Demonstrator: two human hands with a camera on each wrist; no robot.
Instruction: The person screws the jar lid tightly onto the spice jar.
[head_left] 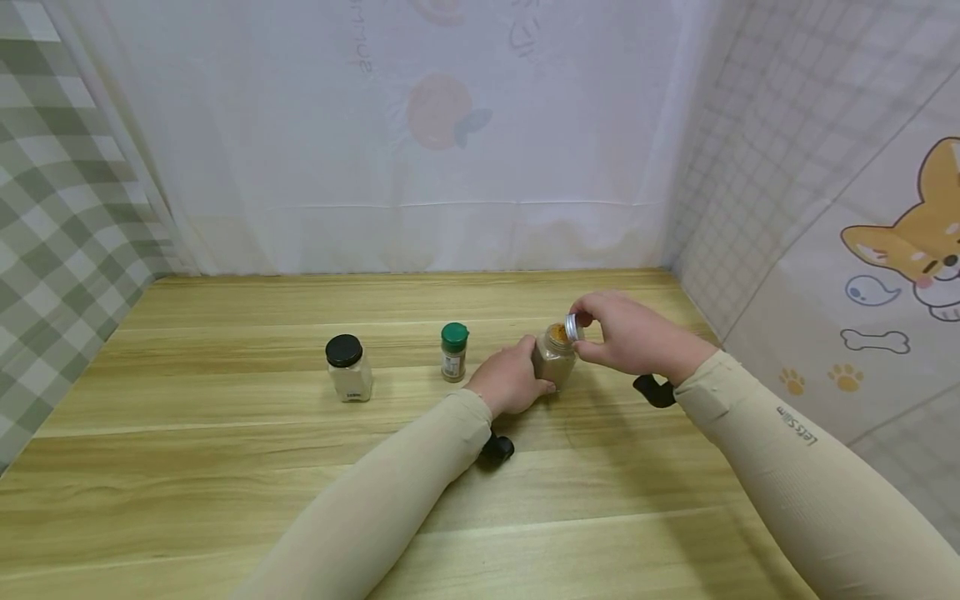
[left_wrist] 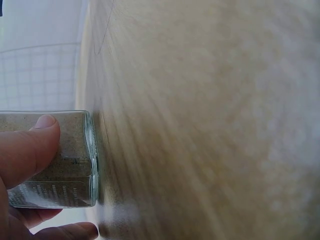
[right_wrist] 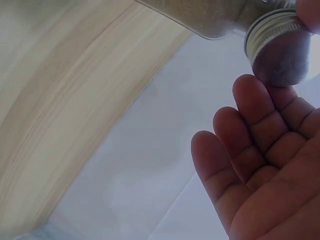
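A square glass jar (head_left: pixel 555 367) of brownish powder stands upright on the wooden table. My left hand (head_left: pixel 510 379) grips its side; in the left wrist view the thumb (left_wrist: pixel 30 150) lies along the glass (left_wrist: pixel 72 145). An orange-brown colour shows at the jar's uncovered mouth. Beside that mouth my right hand (head_left: pixel 633 337) pinches a silver screw lid (head_left: pixel 573 327), tipped on its edge. The right wrist view shows the ribbed lid (right_wrist: pixel 280 50) between thumb and index finger, with the other fingers (right_wrist: pixel 207 155) loosely bent below it.
Left of the hands stands a small spice shaker (head_left: pixel 453 354) with a green cap. Farther left is a jar (head_left: pixel 349 372) with a black lid and pale contents. A white curtain (head_left: pixel 450 183) hangs behind the table (head_left: pixel 225 467), and a printed sheet (head_left: pixel 840 275) on the right.
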